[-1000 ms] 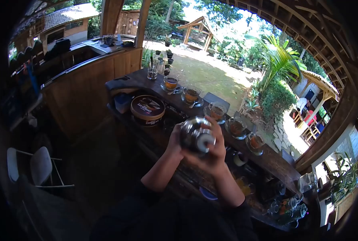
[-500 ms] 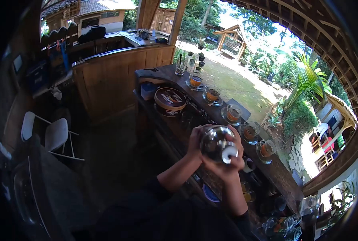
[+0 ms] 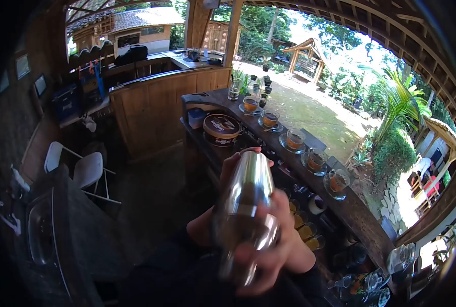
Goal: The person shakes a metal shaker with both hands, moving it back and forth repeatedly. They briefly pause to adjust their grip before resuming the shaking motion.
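Observation:
A shiny metal cocktail shaker [image 3: 250, 187] is tilted in front of my chest, its lower part smeared by motion. My left hand [image 3: 229, 171] wraps round its far left side, mostly hidden behind the metal. Around the lower right side my right hand [image 3: 278, 238] is closed, with blurred fingers across the front. Beyond the shaker, glass cups of amber drink [image 3: 317, 160] stand on saucers in a row along the wooden counter. Below that ledge, several glasses of yellow liquid [image 3: 307, 231] sit to the right of my right hand.
A round brown tub [image 3: 221, 128] stands on the lower shelf, by a blue container [image 3: 197, 117]. Glass jars [image 3: 402, 257] crowd the counter's near right end. A white folding chair [image 3: 88, 169] and a sink [image 3: 41, 230] are at left. A wooden bar [image 3: 172, 107] lies behind.
The shaker has swung from its round end facing me to a lengthwise tilt, lower and nearer. Both hands moved with it, still gripping. The view has shifted slightly.

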The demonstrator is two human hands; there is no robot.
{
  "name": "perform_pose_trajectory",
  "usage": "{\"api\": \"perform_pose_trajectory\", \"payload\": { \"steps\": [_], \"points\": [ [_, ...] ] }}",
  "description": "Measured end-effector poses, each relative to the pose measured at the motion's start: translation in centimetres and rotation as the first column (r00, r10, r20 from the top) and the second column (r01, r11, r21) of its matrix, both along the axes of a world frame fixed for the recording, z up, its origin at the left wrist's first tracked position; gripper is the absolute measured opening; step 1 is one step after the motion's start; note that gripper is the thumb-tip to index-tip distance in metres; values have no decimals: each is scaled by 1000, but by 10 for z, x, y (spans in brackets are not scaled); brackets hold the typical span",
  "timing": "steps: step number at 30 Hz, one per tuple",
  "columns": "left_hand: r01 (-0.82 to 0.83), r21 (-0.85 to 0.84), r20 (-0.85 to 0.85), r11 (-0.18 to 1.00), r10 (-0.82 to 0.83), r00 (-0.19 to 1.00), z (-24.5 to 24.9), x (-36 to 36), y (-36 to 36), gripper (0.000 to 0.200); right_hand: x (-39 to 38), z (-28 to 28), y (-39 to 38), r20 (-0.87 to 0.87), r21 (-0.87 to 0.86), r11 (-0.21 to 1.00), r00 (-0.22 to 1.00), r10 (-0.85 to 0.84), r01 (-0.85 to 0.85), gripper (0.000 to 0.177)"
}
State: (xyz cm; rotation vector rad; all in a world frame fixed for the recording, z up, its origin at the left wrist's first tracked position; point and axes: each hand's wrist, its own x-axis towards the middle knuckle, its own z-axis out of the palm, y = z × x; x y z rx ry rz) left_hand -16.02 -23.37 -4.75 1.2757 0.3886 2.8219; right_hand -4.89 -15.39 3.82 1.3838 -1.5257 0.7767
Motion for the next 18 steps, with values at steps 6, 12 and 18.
{"api": "perform_pose_trajectory", "payload": {
  "steps": [6, 12, 18],
  "points": [
    [762, 260, 317, 593, -798, 512, 2, 13, -15, 47, -31, -16, 7, 2, 7, 980, 980, -201, 201, 73],
    [467, -177, 178, 866, -438, 881, 35, 22, -30, 45, 29, -5, -10, -262, 14, 993, 959, -106, 113, 50],
    [808, 105, 319, 579, -789, 524, 25, 0, -22, 41, -29, -7, 1, -165, -2, 984, 971, -176, 178, 43]
  ]
}}
